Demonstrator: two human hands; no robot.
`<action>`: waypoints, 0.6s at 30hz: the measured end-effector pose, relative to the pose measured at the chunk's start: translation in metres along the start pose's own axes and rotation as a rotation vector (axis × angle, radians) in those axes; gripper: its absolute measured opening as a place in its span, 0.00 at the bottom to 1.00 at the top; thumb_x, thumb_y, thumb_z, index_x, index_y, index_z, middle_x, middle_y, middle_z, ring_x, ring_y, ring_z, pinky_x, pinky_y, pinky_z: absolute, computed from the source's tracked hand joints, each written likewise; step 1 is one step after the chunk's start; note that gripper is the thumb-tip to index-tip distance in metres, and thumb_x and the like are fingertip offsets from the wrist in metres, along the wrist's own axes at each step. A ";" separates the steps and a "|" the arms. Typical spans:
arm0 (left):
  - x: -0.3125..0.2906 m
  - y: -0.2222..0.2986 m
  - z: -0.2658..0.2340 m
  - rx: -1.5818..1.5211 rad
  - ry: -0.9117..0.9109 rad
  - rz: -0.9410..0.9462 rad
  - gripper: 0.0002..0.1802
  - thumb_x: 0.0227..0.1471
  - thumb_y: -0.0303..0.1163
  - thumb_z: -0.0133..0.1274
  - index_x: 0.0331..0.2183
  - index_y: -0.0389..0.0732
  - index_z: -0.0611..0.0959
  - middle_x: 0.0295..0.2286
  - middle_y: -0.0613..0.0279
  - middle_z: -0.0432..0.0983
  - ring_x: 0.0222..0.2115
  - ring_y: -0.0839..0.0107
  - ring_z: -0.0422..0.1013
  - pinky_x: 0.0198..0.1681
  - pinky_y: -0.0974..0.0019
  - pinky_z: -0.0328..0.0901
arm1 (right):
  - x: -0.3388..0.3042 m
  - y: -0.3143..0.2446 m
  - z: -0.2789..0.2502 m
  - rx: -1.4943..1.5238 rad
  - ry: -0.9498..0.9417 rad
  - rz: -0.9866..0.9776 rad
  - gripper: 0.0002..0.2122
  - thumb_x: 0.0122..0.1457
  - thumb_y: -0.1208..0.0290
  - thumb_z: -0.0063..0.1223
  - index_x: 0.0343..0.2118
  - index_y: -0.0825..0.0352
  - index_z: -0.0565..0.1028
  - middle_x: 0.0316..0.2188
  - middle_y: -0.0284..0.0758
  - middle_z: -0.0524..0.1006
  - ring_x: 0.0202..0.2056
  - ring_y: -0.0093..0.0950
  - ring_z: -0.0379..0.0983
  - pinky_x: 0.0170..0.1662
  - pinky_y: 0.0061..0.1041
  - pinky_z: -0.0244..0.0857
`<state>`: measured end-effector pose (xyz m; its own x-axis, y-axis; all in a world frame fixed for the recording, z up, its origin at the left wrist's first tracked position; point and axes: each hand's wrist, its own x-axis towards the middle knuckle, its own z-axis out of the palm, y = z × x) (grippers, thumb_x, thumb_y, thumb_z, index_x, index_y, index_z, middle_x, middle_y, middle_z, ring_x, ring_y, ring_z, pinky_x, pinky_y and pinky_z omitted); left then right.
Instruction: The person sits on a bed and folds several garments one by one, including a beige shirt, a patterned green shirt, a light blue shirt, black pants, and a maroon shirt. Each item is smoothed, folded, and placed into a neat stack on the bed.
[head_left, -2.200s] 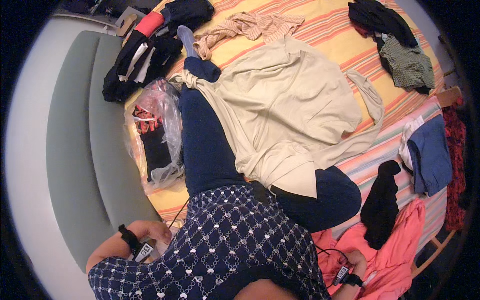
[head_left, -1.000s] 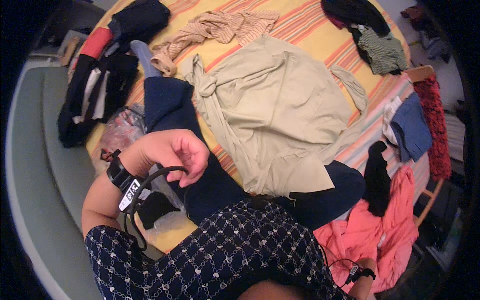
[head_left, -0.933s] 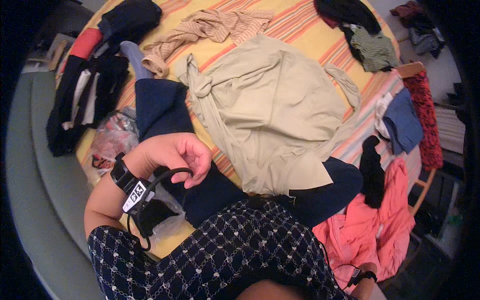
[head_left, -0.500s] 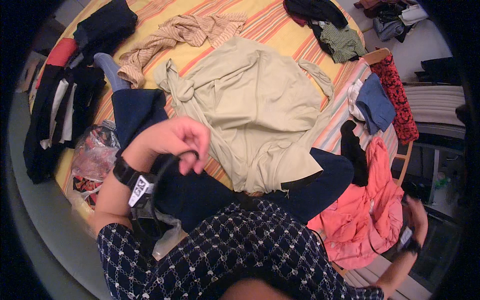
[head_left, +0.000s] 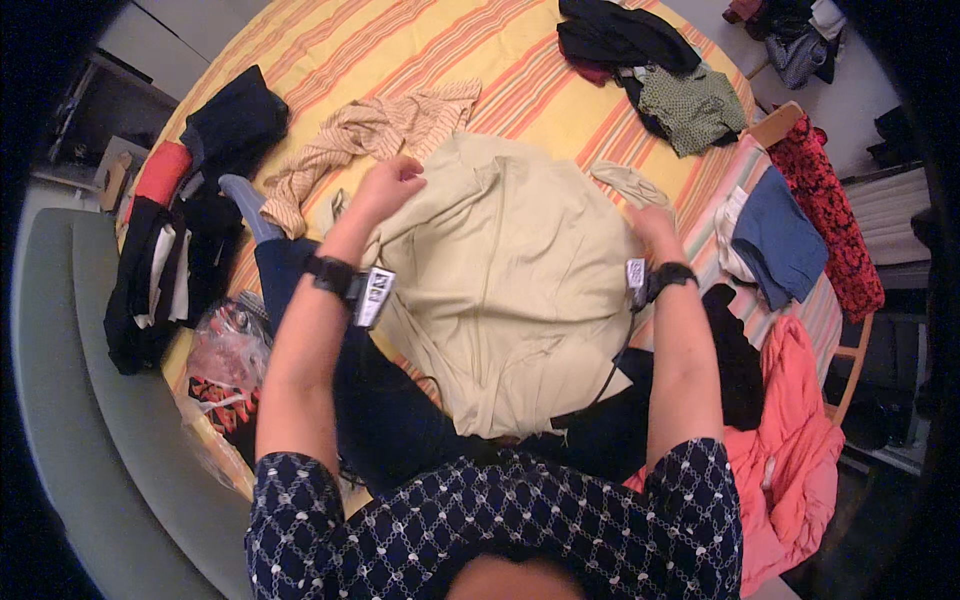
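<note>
A pale green shirt (head_left: 540, 260) lies spread in front of me, its lower edge over my dark trousers. A long seam runs down its middle. My left hand (head_left: 390, 190) is over its upper left part, fingers loosely bent, nothing visible in them. At the right edge of the shirt my right hand (head_left: 655, 230) is closed on the cloth beside a sleeve; its fingertips are partly hidden. The right sleeve (head_left: 630, 183) lies folded on the bedspread just beyond that hand. Both wrists carry black straps with white tags.
Beneath lies a striped yellow bedspread (head_left: 400, 45). A striped beige garment (head_left: 375, 125) is beyond the shirt. Dark folded clothes (head_left: 150, 270) and a plastic bag (head_left: 230, 345) are at left. Coral clothing (head_left: 790, 450), a blue folded garment (head_left: 780, 235) and a green patterned garment (head_left: 690, 105) are at right.
My left hand has moved forward over the shirt's upper left. My right hand has swung in from the far right, beside the coral clothing, to the shirt's right edge. The view has shifted.
</note>
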<state>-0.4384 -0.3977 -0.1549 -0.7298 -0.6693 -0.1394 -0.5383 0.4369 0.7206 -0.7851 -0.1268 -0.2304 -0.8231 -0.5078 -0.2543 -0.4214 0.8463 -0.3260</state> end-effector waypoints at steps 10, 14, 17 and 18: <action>0.045 -0.040 0.083 0.423 -0.094 -0.218 0.22 0.38 0.31 0.53 0.40 0.38 0.76 0.35 0.44 0.73 0.39 0.51 0.69 0.42 0.56 0.64 | -0.094 -0.060 0.024 0.290 -0.344 -0.738 0.13 0.40 0.70 0.56 0.32 0.67 0.73 0.35 0.43 0.73 0.40 0.43 0.68 0.44 0.34 0.63; 0.051 -0.065 0.032 -0.301 0.098 -0.410 0.17 0.37 0.27 0.52 0.35 0.36 0.78 0.28 0.53 0.76 0.31 0.59 0.72 0.36 0.61 0.66 | -0.078 -0.072 0.018 0.267 -0.440 -0.390 0.16 0.40 0.73 0.53 0.36 0.68 0.73 0.36 0.44 0.74 0.40 0.40 0.70 0.43 0.32 0.64; 0.054 -0.080 -0.019 -0.786 0.102 -0.468 0.17 0.38 0.26 0.53 0.36 0.35 0.76 0.29 0.60 0.75 0.28 0.66 0.72 0.35 0.64 0.67 | -0.045 -0.072 -0.006 0.402 -0.371 -0.408 0.17 0.40 0.77 0.50 0.38 0.69 0.72 0.34 0.40 0.75 0.36 0.33 0.72 0.40 0.28 0.65; 0.058 -0.080 -0.031 -0.878 0.109 -0.434 0.18 0.39 0.25 0.54 0.37 0.35 0.76 0.29 0.60 0.75 0.28 0.66 0.72 0.36 0.64 0.67 | -0.025 -0.071 -0.020 0.441 -0.261 -0.318 0.17 0.40 0.79 0.49 0.38 0.69 0.72 0.32 0.37 0.76 0.34 0.29 0.73 0.38 0.26 0.66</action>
<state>-0.4245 -0.4902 -0.1994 -0.4768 -0.7369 -0.4793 -0.2135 -0.4318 0.8763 -0.7427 -0.1710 -0.1825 -0.5382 -0.7951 -0.2797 -0.3877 0.5282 -0.7555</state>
